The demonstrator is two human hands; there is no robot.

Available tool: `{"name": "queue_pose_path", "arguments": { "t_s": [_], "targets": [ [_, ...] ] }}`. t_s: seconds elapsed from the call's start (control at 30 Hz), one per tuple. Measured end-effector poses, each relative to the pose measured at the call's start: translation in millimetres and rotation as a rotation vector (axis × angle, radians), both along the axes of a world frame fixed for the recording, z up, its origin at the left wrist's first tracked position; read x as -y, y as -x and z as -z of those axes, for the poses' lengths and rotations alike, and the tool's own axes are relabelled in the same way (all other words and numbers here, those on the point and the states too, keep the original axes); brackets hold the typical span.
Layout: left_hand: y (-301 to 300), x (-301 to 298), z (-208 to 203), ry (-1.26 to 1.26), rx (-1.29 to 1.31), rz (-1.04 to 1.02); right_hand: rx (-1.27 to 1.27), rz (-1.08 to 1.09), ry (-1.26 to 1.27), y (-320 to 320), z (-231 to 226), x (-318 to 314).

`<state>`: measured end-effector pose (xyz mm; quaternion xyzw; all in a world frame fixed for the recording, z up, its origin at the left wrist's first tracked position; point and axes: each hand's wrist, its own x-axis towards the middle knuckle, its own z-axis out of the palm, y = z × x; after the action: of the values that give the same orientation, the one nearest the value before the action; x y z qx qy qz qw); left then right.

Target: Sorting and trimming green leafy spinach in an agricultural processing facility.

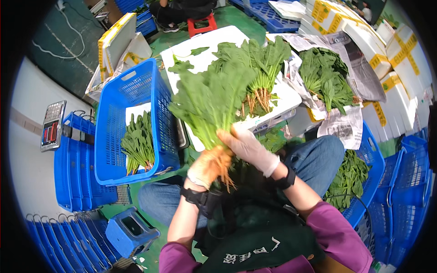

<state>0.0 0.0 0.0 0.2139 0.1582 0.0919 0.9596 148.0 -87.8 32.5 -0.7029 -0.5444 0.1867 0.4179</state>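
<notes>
I see spinach bunch (214, 102) upright above lap, orange roots down. Left hand (205, 166) closed around root end; right hand (249, 148) wrapped over stems just above. Both gloved. Behind: white foam box (236, 41) bearing 1 more bunch. Left: blue crate (114, 132) with greens.

Both gloved hands, left hand (205, 166) and right hand (249, 148), clasp a leafy green spinach bunch (211, 102) with orange roots above the tilted blue plastic crate (114, 136).
</notes>
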Motion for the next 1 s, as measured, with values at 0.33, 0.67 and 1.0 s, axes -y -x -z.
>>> {"name": "queue_pose_path", "arguments": {
  "t_s": [0.33,0.67,1.0],
  "targets": [
    [4,-72,-42,0.089,0.306,-0.222,0.181,0.516,0.394,-71,32,-96],
    [-4,-67,-33,0.1,0.335,-0.15,-0.594,0.324,0.425,-108,64,-99],
    [-31,-11,-13,-0.076,-0.023,-0.268,-1.28,0.211,-0.169,-50,-16,14]
  ]
}}
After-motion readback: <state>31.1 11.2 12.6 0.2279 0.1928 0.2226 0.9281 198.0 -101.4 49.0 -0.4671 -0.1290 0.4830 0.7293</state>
